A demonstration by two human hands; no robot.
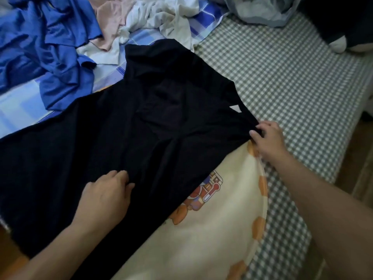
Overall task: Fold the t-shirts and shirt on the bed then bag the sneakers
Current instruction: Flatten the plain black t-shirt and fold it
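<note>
1. One garment is under way: a black t-shirt [141,128] lies spread mostly flat on the bed, its lower edge draped over a cream cartoon-print pillow [212,229]. No fold line shows in it yet, so the judgement is that folding has only begun.

2. Right hand [266,138] pinches the shirt's neck-end corner between thumb and curled fingers, drawing the cloth taut. A small white label [235,108] shows just beyond that pinch.

3. Left hand [107,193] rests on the shirt's body, well along the fabric from the pinch, its fingers loosely bent on the cloth; whether they have gathered any fabric cannot be told.

4. Long axis runs from the pinched corner across to the hem near the frame's left edge, so the shirt lies crosswise to the person, neck end at the right hand. One sleeve [153,55] reaches away from both hands toward the pile.

5. Still unfolded, beyond the left hand's side: a crumpled blue garment [50,41], a pink one [113,19] and a white one [161,15], heaped on the checked sheet [282,77].

6. Neither sneakers nor a bag are in view; that step looks wholly ahead.
</note>
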